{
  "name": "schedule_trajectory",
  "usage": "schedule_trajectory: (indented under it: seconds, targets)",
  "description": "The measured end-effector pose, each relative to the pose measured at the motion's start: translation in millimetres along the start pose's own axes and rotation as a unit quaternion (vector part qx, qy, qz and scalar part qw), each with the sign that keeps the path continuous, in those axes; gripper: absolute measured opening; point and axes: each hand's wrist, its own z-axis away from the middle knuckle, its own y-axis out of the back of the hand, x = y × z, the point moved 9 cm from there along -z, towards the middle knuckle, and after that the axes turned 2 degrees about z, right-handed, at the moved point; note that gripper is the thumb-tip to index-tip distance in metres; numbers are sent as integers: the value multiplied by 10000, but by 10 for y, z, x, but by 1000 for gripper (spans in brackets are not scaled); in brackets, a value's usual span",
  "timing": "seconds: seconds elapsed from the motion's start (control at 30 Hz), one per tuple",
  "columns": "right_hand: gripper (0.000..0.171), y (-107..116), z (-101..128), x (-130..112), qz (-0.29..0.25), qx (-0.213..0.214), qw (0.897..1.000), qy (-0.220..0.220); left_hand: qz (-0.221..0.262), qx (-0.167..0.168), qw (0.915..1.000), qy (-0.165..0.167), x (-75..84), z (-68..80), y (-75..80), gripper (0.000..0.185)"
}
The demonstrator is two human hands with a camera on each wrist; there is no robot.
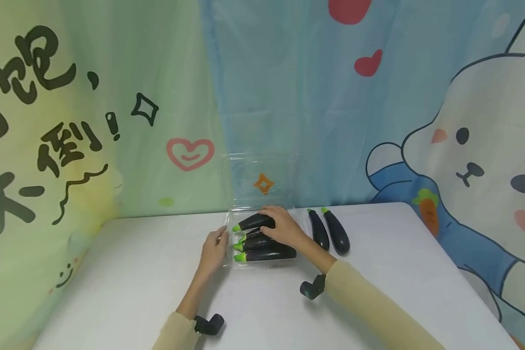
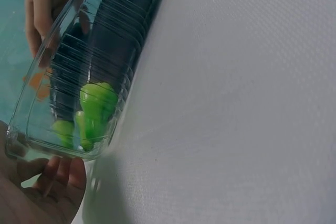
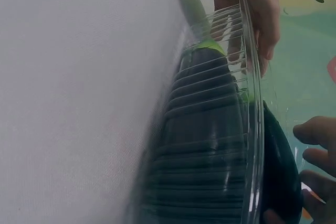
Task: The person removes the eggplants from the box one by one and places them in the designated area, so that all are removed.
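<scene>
Near the far edge of the surface [image 1: 157,272], a clear container [image 1: 267,264] of eggplants [image 1: 271,253] has its left end pinched in the grip of the left hand [image 1: 214,250], while the right hand [image 1: 283,226] straddles the rearmost eggplant [image 1: 251,222], its grip loosely spread, any hold unclear, and two loose eggplants [image 1: 338,234] lie toward the far right corner.
</scene>
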Motion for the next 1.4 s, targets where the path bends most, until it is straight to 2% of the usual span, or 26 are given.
schedule_trajectory:
  seconds: [0.23,0.57,1.03,1.4]
  targets:
    - [48,11,-15,18,394,5,9986,-343,-16,-9,10000,7,8,-16,-15,48]
    - [47,-61,-137,76,661,-37,9971,-377,-50,-38,10000,64,-8,-3,-10,48]
    - [49,-116,-225,125,1134,-33,9913,-665,-163,-51,9998,114,-4,2,-17,50]
    - [50,-164,-271,114,1191,-168,9890,-862,-71,-50,9998,154,1,-3,-19,48]
